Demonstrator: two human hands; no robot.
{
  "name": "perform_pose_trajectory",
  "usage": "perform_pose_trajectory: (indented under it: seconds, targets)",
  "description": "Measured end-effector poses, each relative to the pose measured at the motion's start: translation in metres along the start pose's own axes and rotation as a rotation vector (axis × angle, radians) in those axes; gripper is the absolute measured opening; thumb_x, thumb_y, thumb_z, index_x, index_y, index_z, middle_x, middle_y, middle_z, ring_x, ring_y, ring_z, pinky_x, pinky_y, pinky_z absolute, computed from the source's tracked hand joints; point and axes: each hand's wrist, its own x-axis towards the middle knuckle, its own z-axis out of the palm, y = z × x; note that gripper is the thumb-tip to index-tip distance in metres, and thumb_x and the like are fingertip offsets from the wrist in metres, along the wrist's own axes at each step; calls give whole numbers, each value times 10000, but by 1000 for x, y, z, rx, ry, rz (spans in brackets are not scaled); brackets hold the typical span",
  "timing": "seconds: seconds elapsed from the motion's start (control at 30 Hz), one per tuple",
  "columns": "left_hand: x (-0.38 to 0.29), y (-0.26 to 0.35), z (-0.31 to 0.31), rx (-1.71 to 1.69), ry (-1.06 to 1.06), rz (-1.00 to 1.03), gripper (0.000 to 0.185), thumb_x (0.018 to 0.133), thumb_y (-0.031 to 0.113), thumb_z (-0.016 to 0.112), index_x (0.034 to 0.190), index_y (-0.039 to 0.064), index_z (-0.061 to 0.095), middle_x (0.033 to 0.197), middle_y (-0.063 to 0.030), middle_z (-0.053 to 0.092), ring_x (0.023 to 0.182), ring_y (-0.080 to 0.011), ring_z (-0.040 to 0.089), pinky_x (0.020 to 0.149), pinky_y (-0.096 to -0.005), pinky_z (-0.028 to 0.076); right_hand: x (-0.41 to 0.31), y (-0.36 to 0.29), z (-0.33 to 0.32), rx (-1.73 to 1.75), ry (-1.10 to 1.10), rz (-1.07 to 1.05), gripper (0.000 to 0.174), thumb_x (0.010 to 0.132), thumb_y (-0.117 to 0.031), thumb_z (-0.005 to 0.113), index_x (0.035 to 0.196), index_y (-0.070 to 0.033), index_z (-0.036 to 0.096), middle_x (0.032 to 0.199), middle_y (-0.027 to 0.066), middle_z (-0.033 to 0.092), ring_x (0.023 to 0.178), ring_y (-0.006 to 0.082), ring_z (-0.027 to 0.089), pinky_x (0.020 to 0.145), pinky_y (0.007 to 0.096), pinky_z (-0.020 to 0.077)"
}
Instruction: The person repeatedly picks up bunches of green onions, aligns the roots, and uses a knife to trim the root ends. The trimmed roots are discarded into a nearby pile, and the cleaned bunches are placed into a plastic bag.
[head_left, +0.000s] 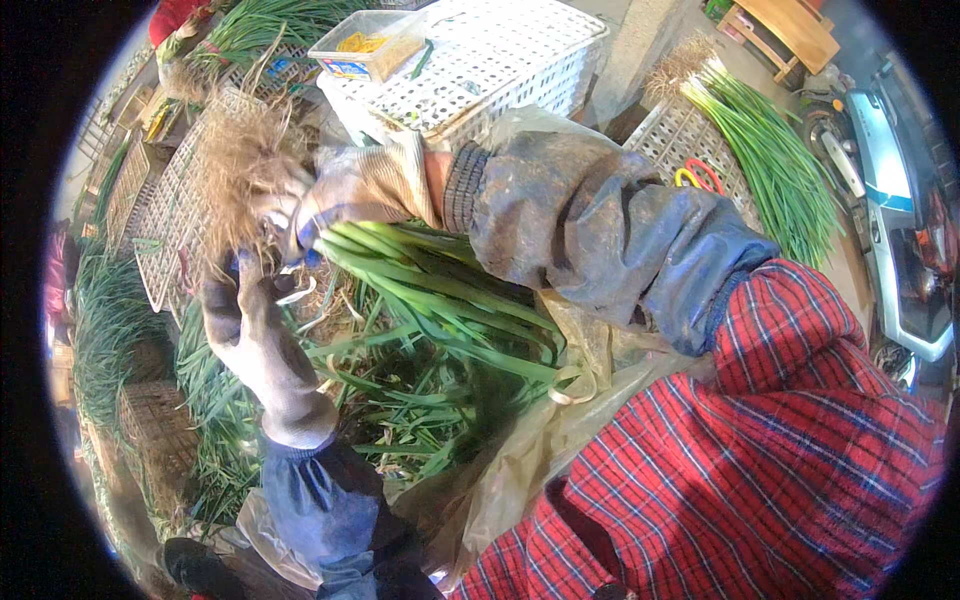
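My right hand (352, 187), in a soiled knit glove, is closed around the pale lower stems of a bunch of long green leafy stalks (427, 277), which look like leeks or garlic greens. Dry, fibrous roots (240, 165) stick out to the left of this hand, while the leaves hang down to the right. My left hand (255, 322), gloved too, is raised just below the roots, its fingers spread apart; its fingertips touch or nearly touch them. Loose leaves and trimmings (420, 412) lie beneath the hands.
A white perforated crate (480, 60) bears a plastic tub (367, 46) with yellow bands. To the right, a rooted green bunch (765, 142) and scissors (697, 176) rest on another crate (664, 142). More greens (112, 322) line the left side. Another person's gloved hand (180, 45) is at upper left.
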Motion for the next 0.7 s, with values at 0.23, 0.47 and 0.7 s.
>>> perform_pose_trajectory:
  seconds: [0.23, 0.47, 0.7]
  targets:
    - [-43, -39, -7, 463, -638, -104, 408, 870, 192, 537, 1216, -17, 481, 1067, -77, 588, 865, -120, 551, 734, -254, 435, -7, 66, -6, -495, 337, 91, 453, 864, -421, 386, 1249, -189, 441, 1383, 182, 305, 1118, 361, 447, 900, 464, 349]
    - [-78, -52, -7, 759, -736, -10, 243, 860, 221, 508, 962, 10, 572, 770, -156, 602, 664, -290, 574, 633, -334, 454, -31, 54, -39, -68, 345, 373, 511, 884, -459, 339, 1335, -220, 324, 1342, 196, 354, 938, 376, 556, 852, 482, 376]
    - [-132, -46, 5, 240, -778, -562, 244, 893, 139, 450, 1029, -28, 565, 821, -2, 571, 707, -86, 493, 621, -233, 413, -77, 87, -70, -490, 566, 601, 529, 928, -387, 257, 1367, -93, 266, 1427, 180, 222, 1308, 313, 244, 1061, 391, 177]
